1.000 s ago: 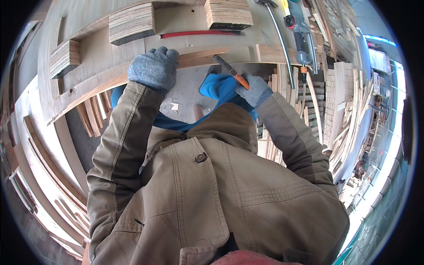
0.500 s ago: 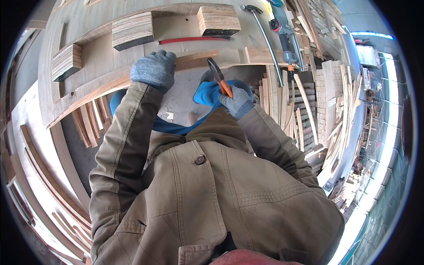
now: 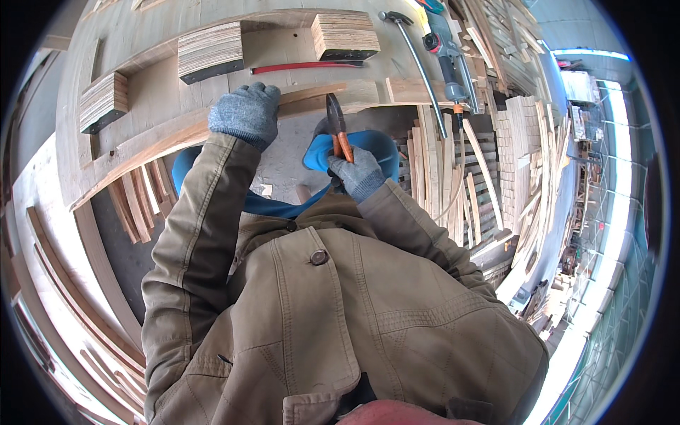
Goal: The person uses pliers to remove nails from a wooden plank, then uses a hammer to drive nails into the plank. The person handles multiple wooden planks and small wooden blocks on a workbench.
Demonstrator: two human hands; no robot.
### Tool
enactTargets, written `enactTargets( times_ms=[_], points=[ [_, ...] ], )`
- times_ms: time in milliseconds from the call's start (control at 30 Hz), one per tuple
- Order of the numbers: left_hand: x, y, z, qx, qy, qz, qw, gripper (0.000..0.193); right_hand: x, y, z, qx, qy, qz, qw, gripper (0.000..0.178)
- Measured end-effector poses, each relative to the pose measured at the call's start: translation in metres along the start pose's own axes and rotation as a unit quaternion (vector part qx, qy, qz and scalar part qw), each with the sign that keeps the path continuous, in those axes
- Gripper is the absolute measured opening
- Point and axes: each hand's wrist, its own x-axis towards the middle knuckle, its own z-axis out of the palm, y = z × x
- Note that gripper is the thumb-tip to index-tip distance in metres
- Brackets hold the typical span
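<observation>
My right hand [image 3: 356, 172], in a grey knit glove, is closed around the orange handles of dark-headed pincers [image 3: 343, 144]. Their head points away from me, near the front edge of a large wooden panel. My left hand [image 3: 244, 115], in a matching glove, has its fingers curled over a wooden strip [image 3: 312, 93] along that edge. The palm side of this hand is hidden. Beyond it lies a red pry bar [image 3: 304, 66], in front of two stacked-plywood blocks, the middle one [image 3: 210, 51] and the right one [image 3: 345, 35].
Another plywood block [image 3: 104, 102] sits at the panel's left. To the right lie a long-handled hammer [image 3: 418, 67] and a power tool [image 3: 445, 53] with a hose. Wood strips [image 3: 432, 152] stand below the right edge, beside stacked lumber [image 3: 517, 142]. More long strips [image 3: 78, 283] lie at left.
My right hand has moved slightly left and nearer to me, and the pincers now point more straight ahead. My left hand keeps its place on the strip.
</observation>
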Motion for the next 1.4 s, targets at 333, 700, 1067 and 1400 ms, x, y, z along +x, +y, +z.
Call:
enactTargets(
  times_ms=[333, 700, 1067, 1400],
  points=[
    [0.001, -0.001, 0.003, -0.001, 0.007, 0.001, 1.000, 0.018, -0.006, -0.010, 0.013, 0.104, -0.020, 0.042, 0.993, 0.017],
    [0.003, -0.002, 0.008, 0.005, 0.030, 0.004, 1.000, 0.016, 0.012, 0.010, 0.003, 0.042, -0.016, -0.002, 0.999, 0.026],
    [0.000, -0.001, 0.013, 0.016, 0.043, -0.005, 0.999, 0.020, 0.037, 0.025, -0.036, -0.159, -0.010, -0.109, 0.981, 0.026],
    [0.005, -0.003, 0.010, -0.002, 0.036, -0.005, 0.999, 0.023, 0.081, -0.017, -0.110, -0.482, -0.070, -0.182, 0.854, 0.031]
  ],
)
